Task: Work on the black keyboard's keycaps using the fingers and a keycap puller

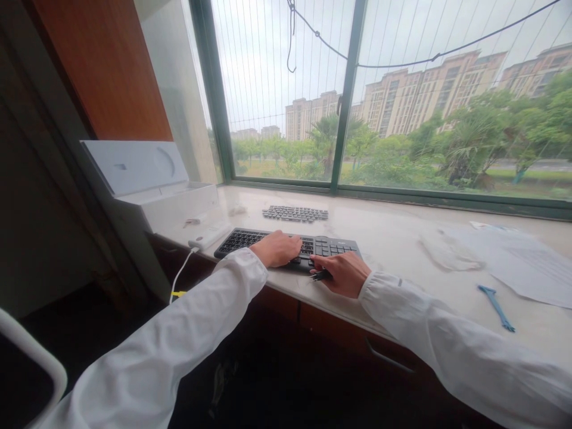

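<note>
A black full-size keyboard [241,238] lies along the front edge of the pale counter, and dark key sockets without caps show over much of its left part. My left hand [280,247] rests on its middle, thumb and fingertips slightly apart on the keys. At the front edge, right of centre, my right hand [342,271] is closed around a small dark tool with thin wire prongs, which looks like a keycap puller [320,275]. The index finger of that hand stretches onto the keys. Behind the keyboard, loose keycaps [295,213] are laid out in rows.
An open white box [174,202] stands at the left, near a white power strip [210,235] with a cable hanging over the edge. To the right lie a blue plastic tool [497,307], a crumpled clear bag [451,250] and paper sheets [531,268]. A window closes off the back.
</note>
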The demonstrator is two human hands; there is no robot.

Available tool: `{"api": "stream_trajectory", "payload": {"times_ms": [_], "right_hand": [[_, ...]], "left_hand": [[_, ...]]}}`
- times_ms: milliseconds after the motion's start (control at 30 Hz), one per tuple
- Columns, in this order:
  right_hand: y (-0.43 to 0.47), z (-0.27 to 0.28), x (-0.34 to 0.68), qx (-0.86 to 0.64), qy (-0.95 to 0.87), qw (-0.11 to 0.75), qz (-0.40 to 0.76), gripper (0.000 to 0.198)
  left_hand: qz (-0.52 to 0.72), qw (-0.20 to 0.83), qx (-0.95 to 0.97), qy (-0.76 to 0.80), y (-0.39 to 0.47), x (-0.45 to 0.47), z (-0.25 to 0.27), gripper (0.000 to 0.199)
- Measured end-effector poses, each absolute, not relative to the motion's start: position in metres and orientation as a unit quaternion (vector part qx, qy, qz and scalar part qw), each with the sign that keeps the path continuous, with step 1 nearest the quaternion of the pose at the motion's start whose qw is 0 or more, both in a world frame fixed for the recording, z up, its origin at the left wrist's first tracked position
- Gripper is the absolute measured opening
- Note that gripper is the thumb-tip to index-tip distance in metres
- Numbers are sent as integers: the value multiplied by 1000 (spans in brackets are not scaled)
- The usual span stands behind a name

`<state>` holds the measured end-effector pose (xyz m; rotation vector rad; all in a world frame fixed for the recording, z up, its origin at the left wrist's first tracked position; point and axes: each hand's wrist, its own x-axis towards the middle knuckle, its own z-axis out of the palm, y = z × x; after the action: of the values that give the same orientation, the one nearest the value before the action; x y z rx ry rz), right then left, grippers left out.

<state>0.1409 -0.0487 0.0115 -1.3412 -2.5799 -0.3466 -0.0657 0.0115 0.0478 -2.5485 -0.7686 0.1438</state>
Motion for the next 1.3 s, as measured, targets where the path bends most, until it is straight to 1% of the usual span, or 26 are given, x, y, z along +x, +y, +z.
{"api": "stream_trajectory", "payload": {"times_ms": [100,200,300,433,533,600,733,833,967,1100,1300], "right_hand": [[-50,11,139,-456,-877,96,-113,25],[-50,12,142,-450,-878,116,-113,22],[-46,17,151,-453,-867,167,-123,22],[-35,25,169,-532,-793,257,-147,22],[-28,26,181,-561,-763,284,-148,26],[-27,24,185,-514,-800,279,-136,24],[-33,15,182,-349,-897,250,-106,21],[-38,10,176,-283,-925,233,-103,22],[-40,7,171,-284,-925,226,-108,23],[-42,5,170,-316,-916,217,-117,26],[-45,7,167,-336,-912,201,-120,26]], "left_hand": [[56,228,-930,-283,12,-65,47,20],[57,215,-931,-289,12,-67,50,22],[39,203,-928,-309,12,-71,57,24],[-2,176,-922,-344,9,-73,66,28],[-10,141,-925,-352,8,-65,66,29],[-8,121,-928,-353,9,-58,64,28],[-9,86,-931,-354,15,-49,59,25],[-8,82,-936,-343,17,-47,60,22],[4,122,-939,-322,13,-45,58,21],[5,167,-937,-307,8,-42,54,25],[-14,141,-931,-338,6,-42,54,19]]}}
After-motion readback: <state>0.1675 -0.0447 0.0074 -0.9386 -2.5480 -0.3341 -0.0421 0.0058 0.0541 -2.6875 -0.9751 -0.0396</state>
